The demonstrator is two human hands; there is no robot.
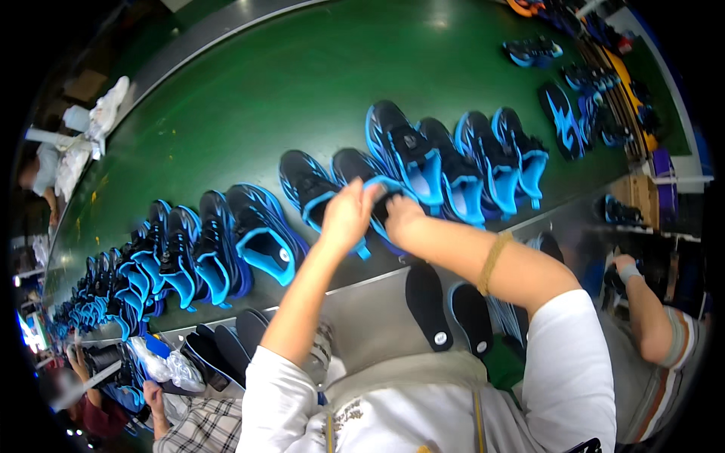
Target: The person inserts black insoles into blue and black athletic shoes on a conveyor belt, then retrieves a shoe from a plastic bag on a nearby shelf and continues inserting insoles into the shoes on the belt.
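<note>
White shirt (570,366) foremost, hands (348,214) (405,219) close together on blue-lined black shoe (389,186), grip unclear.

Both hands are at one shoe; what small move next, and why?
Probably ease the right hand a little deeper into the shoe while the left hand steadies it: the right hand reaches into its opening, and the left hand is at its collar. What lies inside is hidden.

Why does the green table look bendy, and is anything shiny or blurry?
Head view: the green table bows at its edges, from the fisheye lens; head view: pale glare near its top; head view: the left hand and right hand look a little soft.
</note>
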